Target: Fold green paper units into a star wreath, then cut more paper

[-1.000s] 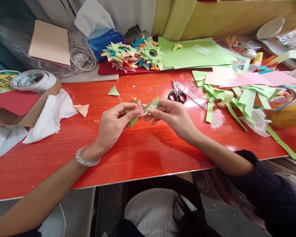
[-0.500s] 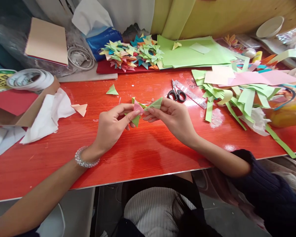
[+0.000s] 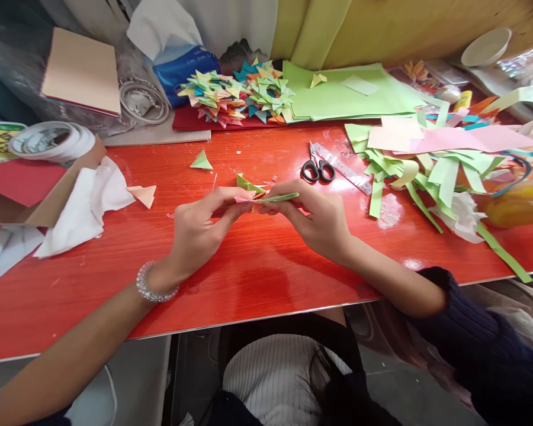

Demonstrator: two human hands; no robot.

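Observation:
My left hand (image 3: pixel 203 223) pinches a pink folded paper piece (image 3: pixel 245 199) between thumb and fingers. A green folded paper piece (image 3: pixel 281 197), seen nearly edge-on, is pinched in my right hand (image 3: pixel 316 220), its tip meeting the pink one. Just behind the fingertips shows a yellow-green folded piece (image 3: pixel 247 183); whether it is joined to the others I cannot tell. On the red table lie a loose green paper triangle (image 3: pixel 201 160) beyond my left hand and a peach paper triangle (image 3: pixel 143 194) to its left.
Black-handled scissors (image 3: pixel 318 168) and a clear ruler (image 3: pixel 343 168) lie beyond my right hand. Paper strips (image 3: pixel 444 177) heap at the right. Folded paper rings (image 3: pixel 215 97) and green sheets (image 3: pixel 346 94) sit at the back. A cardboard box (image 3: pixel 48 207) and tissue (image 3: pixel 77 204) are at left.
Both hands have tilted the pink and green pieces from showing their broad faces to nearly edge-on. The hands stay at about the same place above the table.

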